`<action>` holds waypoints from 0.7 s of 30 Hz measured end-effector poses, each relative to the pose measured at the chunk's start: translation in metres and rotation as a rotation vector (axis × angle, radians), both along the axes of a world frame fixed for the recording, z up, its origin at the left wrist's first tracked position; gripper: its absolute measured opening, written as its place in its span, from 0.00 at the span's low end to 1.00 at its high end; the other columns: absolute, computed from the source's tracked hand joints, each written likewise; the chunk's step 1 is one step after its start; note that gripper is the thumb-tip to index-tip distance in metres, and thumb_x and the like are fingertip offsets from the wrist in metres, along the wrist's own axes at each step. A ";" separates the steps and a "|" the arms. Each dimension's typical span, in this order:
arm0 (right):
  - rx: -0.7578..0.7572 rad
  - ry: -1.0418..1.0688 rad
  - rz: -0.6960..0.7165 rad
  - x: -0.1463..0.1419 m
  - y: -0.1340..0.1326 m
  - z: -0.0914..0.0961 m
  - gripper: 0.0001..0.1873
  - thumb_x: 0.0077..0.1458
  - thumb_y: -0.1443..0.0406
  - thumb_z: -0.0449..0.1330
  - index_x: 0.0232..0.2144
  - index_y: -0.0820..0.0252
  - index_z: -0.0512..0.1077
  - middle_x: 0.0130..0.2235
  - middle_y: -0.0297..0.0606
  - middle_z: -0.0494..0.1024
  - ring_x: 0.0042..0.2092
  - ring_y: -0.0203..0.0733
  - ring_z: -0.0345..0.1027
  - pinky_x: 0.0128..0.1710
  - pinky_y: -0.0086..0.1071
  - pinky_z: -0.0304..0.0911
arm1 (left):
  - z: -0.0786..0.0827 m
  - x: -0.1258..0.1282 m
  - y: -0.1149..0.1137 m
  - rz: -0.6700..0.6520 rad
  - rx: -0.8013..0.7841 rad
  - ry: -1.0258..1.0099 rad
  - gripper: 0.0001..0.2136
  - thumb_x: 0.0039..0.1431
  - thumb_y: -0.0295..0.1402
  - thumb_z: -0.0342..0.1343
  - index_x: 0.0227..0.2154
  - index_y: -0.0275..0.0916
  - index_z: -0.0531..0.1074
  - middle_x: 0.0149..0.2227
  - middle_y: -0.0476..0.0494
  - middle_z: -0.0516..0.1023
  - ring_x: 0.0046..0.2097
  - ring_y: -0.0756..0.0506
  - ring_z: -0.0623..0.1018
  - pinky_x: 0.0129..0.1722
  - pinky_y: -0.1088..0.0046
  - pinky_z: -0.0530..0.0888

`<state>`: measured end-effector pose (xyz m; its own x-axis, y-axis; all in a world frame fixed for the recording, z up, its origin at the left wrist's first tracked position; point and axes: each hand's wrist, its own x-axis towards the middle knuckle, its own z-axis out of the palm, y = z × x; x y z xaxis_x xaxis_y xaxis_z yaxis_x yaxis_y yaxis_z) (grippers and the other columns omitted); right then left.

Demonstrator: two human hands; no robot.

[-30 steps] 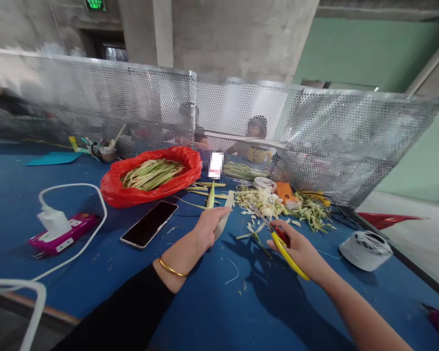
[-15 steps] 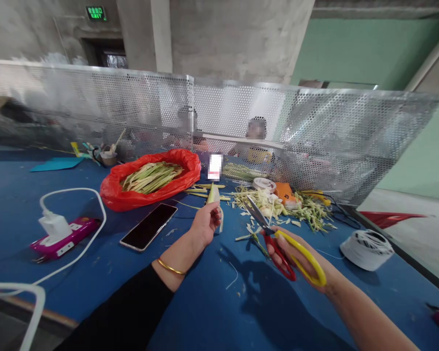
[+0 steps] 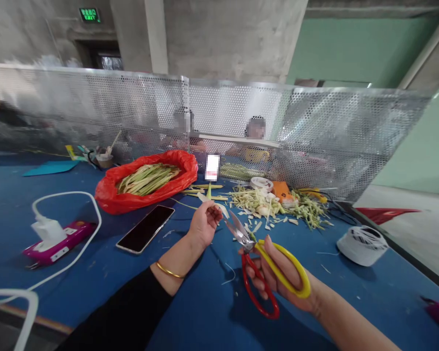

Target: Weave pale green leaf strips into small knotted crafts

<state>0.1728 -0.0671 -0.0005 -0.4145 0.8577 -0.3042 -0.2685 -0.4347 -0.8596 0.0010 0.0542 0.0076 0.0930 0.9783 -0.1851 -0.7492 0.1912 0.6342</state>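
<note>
My left hand [image 3: 205,223], with a gold bangle at the wrist, is closed on a pale green plant leaf [image 3: 209,191]. The leaf's tip points away from me, and a whitish piece curls out beside my fingers. Just to the right, my right hand [image 3: 278,273] grips scissors [image 3: 244,241] with one red and one yellow handle. Their blades are parted and point up-left towards the left hand's fingertips, with a small gap between. Beyond the blades lies a heap of pale trimmings [image 3: 254,200] on the blue table [image 3: 201,302].
A red plastic bag [image 3: 111,202] of long leaves stands at the left, near a dark phone [image 3: 146,229]. A purple power strip [image 3: 64,243] with a white cable lies further left. On the right sits a white roll [image 3: 362,245]. A perforated metal screen [image 3: 234,109] crosses behind; people sit beyond.
My right hand has brought the scissors left towards my left hand and opened the blades wider. A whitish piece now spreads sideways from the leaf. The view has shifted slightly.
</note>
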 end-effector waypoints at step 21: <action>0.036 -0.115 -0.283 -0.001 0.015 -0.001 0.26 0.57 0.43 0.52 0.39 0.60 0.67 0.23 0.30 0.69 0.20 0.31 0.60 0.18 0.24 0.60 | -0.006 0.020 -0.022 -0.107 -0.033 0.093 0.08 0.54 0.25 0.55 0.20 0.33 0.71 0.20 0.48 0.73 0.23 0.53 0.73 0.23 0.79 0.69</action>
